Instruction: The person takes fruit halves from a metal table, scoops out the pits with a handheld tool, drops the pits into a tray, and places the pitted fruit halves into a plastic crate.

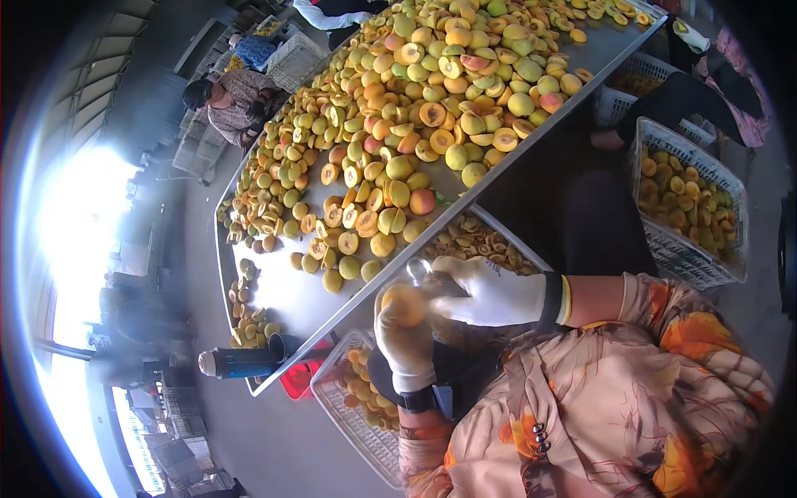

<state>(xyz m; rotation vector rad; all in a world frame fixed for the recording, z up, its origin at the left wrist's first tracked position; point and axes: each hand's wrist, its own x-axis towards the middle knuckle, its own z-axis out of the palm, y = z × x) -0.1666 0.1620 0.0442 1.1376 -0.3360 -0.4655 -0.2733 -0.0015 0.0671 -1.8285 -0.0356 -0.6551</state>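
Note:
My left hand, in a stained white glove with a dark watch at the wrist, is closed around a yellow-orange fruit. Close beside it, my right hand, also white-gloved, grips a small metal tool whose shiny loop shows near the fruit. Part of the tool is hidden by my fingers. Both hands are by the metal edge of the table, which bears a large heap of whole and halved fruit.
Below the table edge lies a container of brownish pieces. A fruit crate stands near my left forearm, another at right. A blue flask is at the table's corner. Other people are around the table.

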